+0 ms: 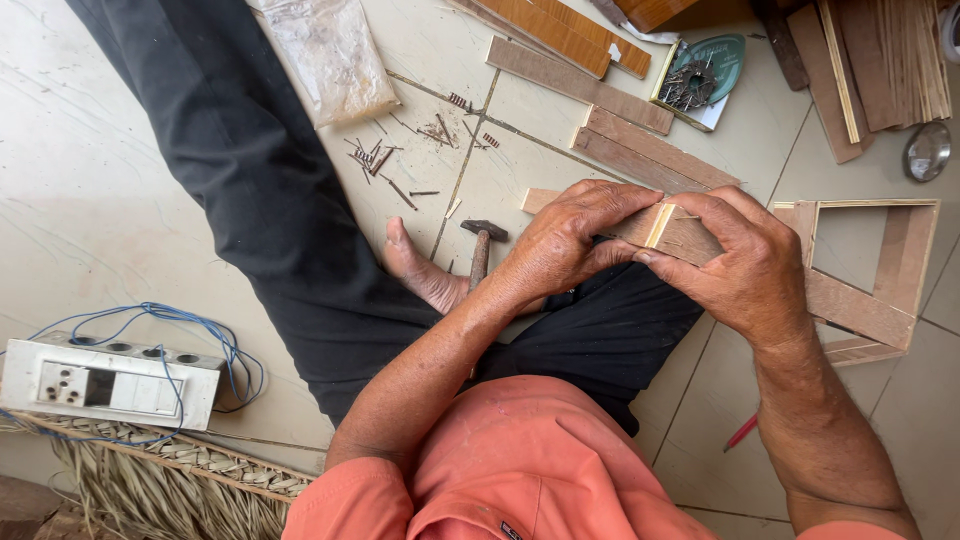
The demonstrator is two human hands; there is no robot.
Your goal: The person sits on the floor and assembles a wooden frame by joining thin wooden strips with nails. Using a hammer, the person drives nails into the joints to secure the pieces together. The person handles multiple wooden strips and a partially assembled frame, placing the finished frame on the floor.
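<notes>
Seated on a tiled floor, I press both hands on a wooden frame (pixel 880 300) of thin plywood strips. My left hand (pixel 565 240) pinches a strip near the frame's corner joint (pixel 660 225). My right hand (pixel 745 265) grips the same strip from the other side, thumb against the pale cut edge. A hammer (pixel 482 245) with a wooden handle lies on the floor just left of my left hand, next to my bare foot (pixel 420 275).
Loose small nails (pixel 385 165) are scattered on the tiles. Spare wood strips (pixel 620 120) and planks lie ahead, beside a box of nails (pixel 695 85). A white switchboard (pixel 105 385) with blue wires sits at left on a woven mat. A plastic bag (pixel 330 55) lies ahead.
</notes>
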